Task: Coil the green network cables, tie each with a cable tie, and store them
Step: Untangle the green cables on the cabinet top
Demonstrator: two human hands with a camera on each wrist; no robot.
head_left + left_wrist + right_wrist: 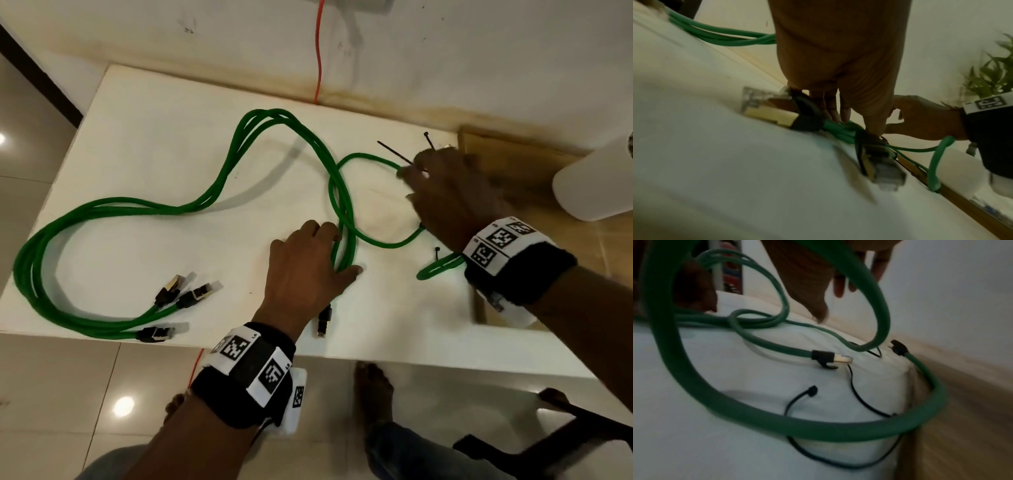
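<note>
Now both hands are on the green network cables sprawled over the white counter.

Left hand lies palm down near the front edge, its fingers and thumb closed around strands where a loop crosses itself. Right hand, near the counter's right end, pinches the loop's far curve together with a thin black cable tie. Three gold-and-black plugs lie at the front left, a fourth plug just below the left hand. More black ties rest at the right end, by a wooden box.
</note>
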